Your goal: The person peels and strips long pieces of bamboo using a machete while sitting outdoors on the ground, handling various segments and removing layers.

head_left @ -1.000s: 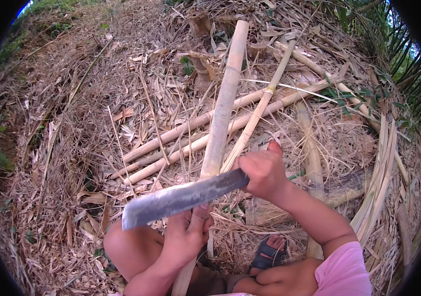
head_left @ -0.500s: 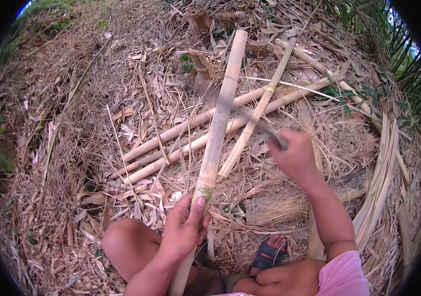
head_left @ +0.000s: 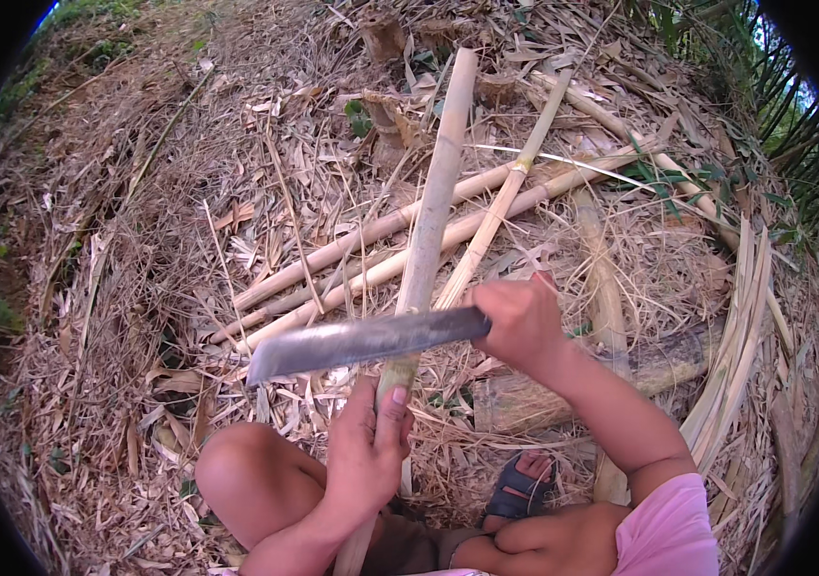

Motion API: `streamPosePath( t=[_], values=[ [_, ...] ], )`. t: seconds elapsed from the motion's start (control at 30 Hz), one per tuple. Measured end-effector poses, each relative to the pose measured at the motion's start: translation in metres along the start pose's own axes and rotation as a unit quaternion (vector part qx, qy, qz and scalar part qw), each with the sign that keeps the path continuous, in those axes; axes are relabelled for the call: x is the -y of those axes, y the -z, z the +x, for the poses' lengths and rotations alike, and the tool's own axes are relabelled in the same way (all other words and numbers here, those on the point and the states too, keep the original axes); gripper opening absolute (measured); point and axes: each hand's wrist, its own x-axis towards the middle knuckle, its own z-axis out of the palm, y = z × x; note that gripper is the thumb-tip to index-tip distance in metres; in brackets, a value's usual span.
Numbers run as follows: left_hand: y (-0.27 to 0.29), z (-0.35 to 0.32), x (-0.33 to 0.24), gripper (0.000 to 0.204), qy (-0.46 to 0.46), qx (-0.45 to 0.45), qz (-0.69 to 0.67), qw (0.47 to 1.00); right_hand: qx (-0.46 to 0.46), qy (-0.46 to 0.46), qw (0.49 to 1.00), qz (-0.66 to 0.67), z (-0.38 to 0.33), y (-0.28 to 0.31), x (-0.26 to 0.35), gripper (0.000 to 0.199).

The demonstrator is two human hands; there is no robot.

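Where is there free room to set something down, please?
Leaf litter left of the bent knee and the lying poles looks free. The centre is crowded: left hand holding a pole, right hand holding a blade.

1 machete (head_left: 371,344), 1 held bamboo pole (head_left: 435,197), 1 sandal (head_left: 515,493), 1 thick log (head_left: 525,403), 1 sleeve (head_left: 669,523)

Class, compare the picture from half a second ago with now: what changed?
The right hand has moved left, bringing the knife lower in view, across the held pole just beyond the left hand. Nothing was taken or released. The left hand still grips the held pole; the ground poles lie unchanged.
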Motion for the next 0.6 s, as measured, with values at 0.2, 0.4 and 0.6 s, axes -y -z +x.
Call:
streamPosePath(
  t=[0.2,0.4,0.6],
  values=[
    [0.004,-0.001,0.009,0.025,-0.006,0.016,0.019,1.0,-0.005,-0.133,0.991,-0.003,-0.003,-0.006,-0.071,0.011],
    [0.017,-0.003,-0.003,0.02,0.099,0.094,-0.125,0.983,-0.021,-0.463,0.886,0.003,0.004,0.05,-0.135,0.03],
    [0.018,0.021,0.0,0.026,0.107,0.103,-0.166,0.975,-0.047,-0.163,0.976,0.137,-0.008,0.025,-0.011,0.009]
  ],
)
